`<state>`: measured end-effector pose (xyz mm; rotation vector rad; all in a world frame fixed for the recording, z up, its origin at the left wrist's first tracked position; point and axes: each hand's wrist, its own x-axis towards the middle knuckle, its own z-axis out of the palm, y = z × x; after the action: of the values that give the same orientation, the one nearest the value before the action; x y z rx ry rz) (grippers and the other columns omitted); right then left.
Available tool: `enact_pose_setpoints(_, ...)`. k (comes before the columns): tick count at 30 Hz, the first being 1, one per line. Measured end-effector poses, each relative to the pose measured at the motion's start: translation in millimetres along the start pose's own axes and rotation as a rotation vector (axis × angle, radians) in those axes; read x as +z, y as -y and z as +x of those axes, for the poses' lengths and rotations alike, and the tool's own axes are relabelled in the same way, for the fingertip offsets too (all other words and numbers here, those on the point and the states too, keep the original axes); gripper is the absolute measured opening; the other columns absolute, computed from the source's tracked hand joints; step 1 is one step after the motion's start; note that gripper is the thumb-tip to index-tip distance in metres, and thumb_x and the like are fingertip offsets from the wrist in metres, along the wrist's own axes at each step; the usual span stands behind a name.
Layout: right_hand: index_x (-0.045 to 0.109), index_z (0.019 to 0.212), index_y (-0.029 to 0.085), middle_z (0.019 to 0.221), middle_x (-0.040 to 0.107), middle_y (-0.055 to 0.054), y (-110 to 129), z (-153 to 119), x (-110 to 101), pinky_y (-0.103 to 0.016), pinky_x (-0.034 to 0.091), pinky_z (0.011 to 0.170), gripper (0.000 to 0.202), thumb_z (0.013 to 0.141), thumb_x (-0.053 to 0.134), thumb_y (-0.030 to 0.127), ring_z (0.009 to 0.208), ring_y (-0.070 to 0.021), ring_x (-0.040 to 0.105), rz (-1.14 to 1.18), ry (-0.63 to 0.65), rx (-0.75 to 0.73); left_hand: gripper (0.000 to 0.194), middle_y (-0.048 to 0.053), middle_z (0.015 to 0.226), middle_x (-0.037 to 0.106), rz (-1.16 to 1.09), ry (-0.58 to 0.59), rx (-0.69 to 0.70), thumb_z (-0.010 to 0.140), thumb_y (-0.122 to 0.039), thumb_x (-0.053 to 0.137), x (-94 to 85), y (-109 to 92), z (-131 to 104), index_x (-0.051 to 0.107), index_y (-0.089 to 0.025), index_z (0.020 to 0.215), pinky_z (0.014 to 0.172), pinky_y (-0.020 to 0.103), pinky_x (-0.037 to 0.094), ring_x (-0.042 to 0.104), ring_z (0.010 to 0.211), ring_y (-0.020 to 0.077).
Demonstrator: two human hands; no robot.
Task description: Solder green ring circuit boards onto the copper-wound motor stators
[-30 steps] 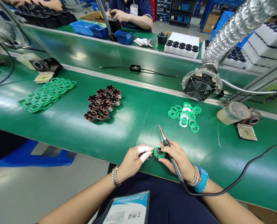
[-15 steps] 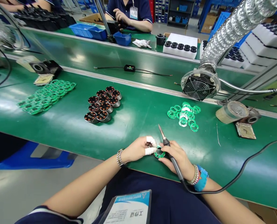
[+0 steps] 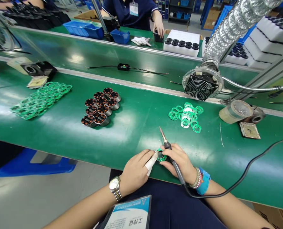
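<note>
Board (image 3: 162,159) sits between both hands near the bench's (image 3: 131,133) front edge. The right hand (image 3: 180,160) grasps its right side and the iron (image 3: 179,173), tip pointing away; the left hand's (image 3: 137,170) wrapped fingers touch its left side, grip unclear. Beyond lie loose rings (image 3: 185,121), coils (image 3: 100,119) and a fan (image 3: 200,86).

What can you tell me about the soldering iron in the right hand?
The soldering iron is slim, with a pointed, metal-looking tip, black collar and grey grip; a black cord trails right. The right hand holds it slanted, tip forward, beyond the green ring. Whether the tip touches the table is unclear.
</note>
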<state>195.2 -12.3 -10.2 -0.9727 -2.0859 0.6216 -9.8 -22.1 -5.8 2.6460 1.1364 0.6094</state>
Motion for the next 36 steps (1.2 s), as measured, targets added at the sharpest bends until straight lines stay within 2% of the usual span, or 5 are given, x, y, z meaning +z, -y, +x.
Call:
enact_pose_setpoints(8, 0.049, 0.11, 0.021, 0.108, 0.063, -0.009, 2.9, -6.0, -9.0, -0.035, 0.05, 0.087, 0.03, 0.082, 0.058, 0.02, 0.098, -0.0188, 0.061, 0.109, -0.121, 0.209, 0.066, 0.013, 0.117, 0.057, -0.161, 0.065, -0.328, 0.072, -0.046, 0.064, 3.5, -14.1, 16.4, 0.038, -0.017, 0.126, 0.085, 0.041, 0.05, 0.058, 0.103, 0.0275)
enact_pose_setpoints(15, 0.055, 0.105, 0.02, 0.094, 0.064, -0.007, -0.1, -8.2, -7.6, -0.03, 0.052, 0.076, 0.023, 0.085, 0.047, 0.013, 0.085, -0.0163, 0.062, 0.106, -0.099, 0.167, 0.046, 0.009, 0.108, 0.061, -0.31, 0.054, -0.406, 0.076, -0.036, 0.064, 13.0, -9.1, 21.9, 0.048, -0.021, 0.116, 0.071, 0.033, 0.052, 0.062, 0.086, 0.0217)
enact_pose_setpoints(20, 0.053, 0.103, 0.02, 0.093, 0.065, -0.004, -2.6, -2.8, -2.7, -0.027, 0.053, 0.078, 0.022, 0.082, 0.053, 0.014, 0.084, -0.0142, 0.064, 0.249, -0.107, 0.312, 0.046, 0.006, 0.104, 0.063, -0.456, 0.12, -0.463, 0.071, -0.035, 0.069, 4.5, -0.8, 21.3, 0.053, -0.021, 0.111, 0.063, 0.028, 0.051, 0.056, 0.062, 0.0126)
enact_pose_setpoints(29, 0.048, 0.103, 0.02, 0.101, 0.066, -0.006, -7.1, 4.2, 1.5, -0.03, 0.054, 0.081, 0.03, 0.077, 0.058, 0.011, 0.088, -0.0141, 0.066, 0.637, -0.074, 0.493, 0.046, 0.008, 0.109, 0.061, -0.509, 0.124, -0.478, 0.07, -0.033, 0.07, 6.9, 1.0, 19.9, 0.054, -0.021, 0.111, 0.064, 0.03, 0.051, 0.054, 0.062, 0.0117)
enact_pose_setpoints(36, 0.046, 0.101, 0.021, 0.099, 0.064, -0.004, -9.9, 14.2, -3.1, -0.028, 0.055, 0.077, 0.027, 0.078, 0.056, 0.011, 0.082, -0.0119, 0.066, 0.65, -0.004, 0.516, 0.045, 0.006, 0.105, 0.063, -0.507, 0.11, -0.451, 0.07, -0.033, 0.07, 5.8, 1.5, 21.7, 0.054, -0.021, 0.111, 0.062, 0.028, 0.05, 0.054, 0.062, 0.0121)
